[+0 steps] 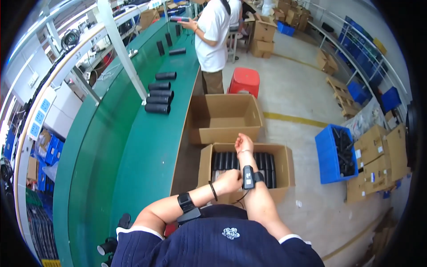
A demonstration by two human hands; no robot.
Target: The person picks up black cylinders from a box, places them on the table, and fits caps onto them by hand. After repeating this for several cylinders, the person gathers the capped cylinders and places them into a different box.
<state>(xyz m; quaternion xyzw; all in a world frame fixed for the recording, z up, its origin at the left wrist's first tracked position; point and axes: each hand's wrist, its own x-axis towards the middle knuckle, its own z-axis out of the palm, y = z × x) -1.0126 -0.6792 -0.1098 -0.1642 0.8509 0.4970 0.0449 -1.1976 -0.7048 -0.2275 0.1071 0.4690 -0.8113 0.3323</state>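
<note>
Reaching across, the left hand (229, 180) is pinching the wrist device (248, 177) — right hand (243, 143) hanging loosely curled, empty, over the carton (284, 171) nearly full of black tubes (227, 160).

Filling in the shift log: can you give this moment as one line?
left hand on right forearm's black strap-on device | right hand empty, over open carton of black tubes | green bench left

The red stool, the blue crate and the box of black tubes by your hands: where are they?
red stool (244, 80), head view, on its seat top.
blue crate (326, 160), head view, on its left wall.
box of black tubes (205, 162), head view, on its left cardboard flap.
</note>
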